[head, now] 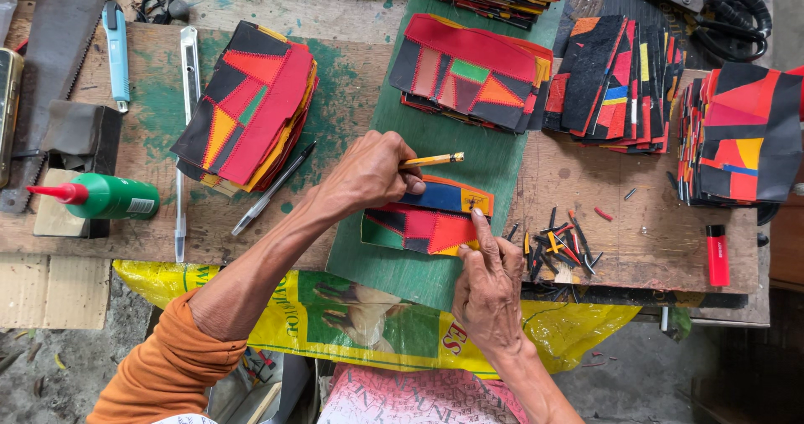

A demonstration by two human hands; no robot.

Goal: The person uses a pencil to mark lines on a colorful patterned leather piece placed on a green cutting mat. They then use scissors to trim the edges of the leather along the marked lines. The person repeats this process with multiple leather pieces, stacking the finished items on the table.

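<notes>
Patchwork panel (423,223) of red, black, blue and yellow pieces lies flat on a green cutting board (481,160), near its front edge. Left hand (368,173) closed around a yellow pencil (433,161), over the panel's upper left part. Right hand (488,286) open, fingertips (477,219) pressing the panel's right edge. Board rests on a worn wooden workbench (645,231) stained with green paint. Stacks of similar panels (251,106) behind and to both sides. Offcut scraps (557,248), red lighter (718,255), green glue bottle (105,196), scissors (712,5), handsaw (50,55) on the bench. Yellow sack (368,319) hangs below the edge; bare concrete floor (59,365).
</notes>
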